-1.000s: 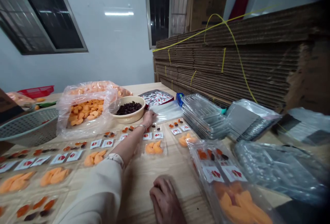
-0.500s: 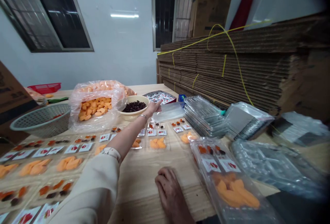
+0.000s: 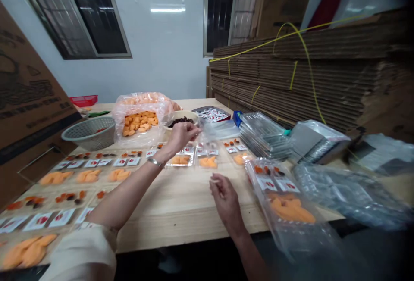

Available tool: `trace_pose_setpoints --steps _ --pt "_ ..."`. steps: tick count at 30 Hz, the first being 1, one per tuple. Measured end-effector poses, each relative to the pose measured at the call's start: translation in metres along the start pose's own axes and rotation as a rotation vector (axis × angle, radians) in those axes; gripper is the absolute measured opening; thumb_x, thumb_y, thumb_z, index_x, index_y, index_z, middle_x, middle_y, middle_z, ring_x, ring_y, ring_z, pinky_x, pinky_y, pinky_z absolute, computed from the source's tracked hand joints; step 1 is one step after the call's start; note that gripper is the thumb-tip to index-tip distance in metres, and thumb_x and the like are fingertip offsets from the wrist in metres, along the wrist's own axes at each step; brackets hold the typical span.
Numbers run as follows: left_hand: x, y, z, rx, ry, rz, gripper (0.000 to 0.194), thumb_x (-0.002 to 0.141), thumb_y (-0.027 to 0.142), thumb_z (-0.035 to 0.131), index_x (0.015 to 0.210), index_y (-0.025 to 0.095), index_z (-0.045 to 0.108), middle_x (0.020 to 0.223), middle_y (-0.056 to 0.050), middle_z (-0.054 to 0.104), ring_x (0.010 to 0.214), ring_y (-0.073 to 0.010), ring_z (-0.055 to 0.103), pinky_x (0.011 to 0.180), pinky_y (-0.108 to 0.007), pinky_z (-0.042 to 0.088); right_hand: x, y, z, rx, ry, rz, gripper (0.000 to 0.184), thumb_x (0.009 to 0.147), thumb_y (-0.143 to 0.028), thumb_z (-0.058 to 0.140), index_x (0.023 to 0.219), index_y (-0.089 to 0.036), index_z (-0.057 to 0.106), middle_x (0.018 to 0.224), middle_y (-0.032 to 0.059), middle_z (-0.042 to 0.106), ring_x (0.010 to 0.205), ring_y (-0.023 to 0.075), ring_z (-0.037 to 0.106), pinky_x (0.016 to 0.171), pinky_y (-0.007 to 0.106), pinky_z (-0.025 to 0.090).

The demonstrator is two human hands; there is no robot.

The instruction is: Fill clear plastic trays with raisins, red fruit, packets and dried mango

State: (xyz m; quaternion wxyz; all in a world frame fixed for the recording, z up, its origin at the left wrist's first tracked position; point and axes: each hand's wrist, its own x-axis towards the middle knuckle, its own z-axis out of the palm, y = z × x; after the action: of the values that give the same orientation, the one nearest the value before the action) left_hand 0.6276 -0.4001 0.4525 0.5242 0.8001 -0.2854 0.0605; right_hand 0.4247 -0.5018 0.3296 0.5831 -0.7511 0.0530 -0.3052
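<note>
Cream bowl point(image 3: 194, 117) of dark raisins point(image 3: 181, 121) sits just beyond the curled left hand point(image 3: 183, 136), a clear bag point(image 3: 120, 117) of orange fruit point(image 3: 139, 123) beside it. Right hand point(image 3: 226, 199) pinches its fingertips together.

Near twelve o'clock the left hand point(image 3: 183, 136) covered part of a cream bowl point(image 3: 192, 115) of dark dried fruit, and its curled fingers point(image 3: 190, 133) hid whatever might have lain beneath them. Just past five o'clock the right hand's fingertips point(image 3: 215, 182) were drawn together, too small to show whether anything sat between them. At eight o'clock the frame cut off a tray of orange slices point(image 3: 27, 251), at ten o'clock the lettering on a cardboard carton point(image 3: 29, 87) was too blurred to read, and at four o'clock a pile of clear plastic trays point(image 3: 343, 195) blurred into a haze.
</note>
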Motion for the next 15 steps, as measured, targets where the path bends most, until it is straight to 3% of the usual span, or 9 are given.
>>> trace_pose_setpoints --steps 4,7,11,15 --pt "-0.076 0.018 -0.012 0.454 -0.029 0.207 0.025 0.085 0.033 0.065 0.068 0.014 0.063 0.068 -0.004 0.068 0.063 -0.0139 0.059 0.062 -0.024 0.042 0.023 -0.034 0.031 0.326 0.043 0.144 0.050 0.084 -0.047 0.063 0.124 -0.020 0.050 0.121 0.0106 0.058 0.084 0.0184 0.066 0.064 0.030 0.059" --pt "-0.121 0.025 -0.016 0.589 -0.139 0.305 0.014 0.089 0.022 0.058 0.079 0.015 0.065 0.079 -0.007 0.069 0.073 -0.0168 0.061 0.067 -0.026 0.043 0.026 -0.046 0.053 0.446 0.014 0.148 0.043 0.082 -0.047 0.065 0.114 -0.019 0.054 0.098 0.0051 0.067 0.076 0.0171 0.067 0.065 0.030 0.058" --pt "-0.152 0.025 -0.035 0.518 -0.219 0.285 0.016 0.093 0.025 0.054 0.095 0.017 0.068 0.091 -0.007 0.071 0.081 -0.0170 0.065 0.074 -0.026 0.046 0.009 -0.044 0.067 0.414 0.060 0.160 0.025 0.087 -0.043 0.058 0.095 -0.018 0.059 0.071 -0.0006 0.066 0.066 0.0160 0.066 0.073 0.033 0.056" --pt "-0.169 0.026 -0.057 0.718 -0.093 0.200 0.022 0.096 0.025 0.048 0.099 0.018 0.069 0.092 -0.007 0.072 0.082 -0.0182 0.066 0.072 -0.027 0.045 -0.011 -0.030 0.071 0.384 0.093 0.207 0.022 0.091 -0.039 0.052 0.092 -0.018 0.060 0.068 -0.0003 0.067 0.068 0.0169 0.067 0.077 0.035 0.054"
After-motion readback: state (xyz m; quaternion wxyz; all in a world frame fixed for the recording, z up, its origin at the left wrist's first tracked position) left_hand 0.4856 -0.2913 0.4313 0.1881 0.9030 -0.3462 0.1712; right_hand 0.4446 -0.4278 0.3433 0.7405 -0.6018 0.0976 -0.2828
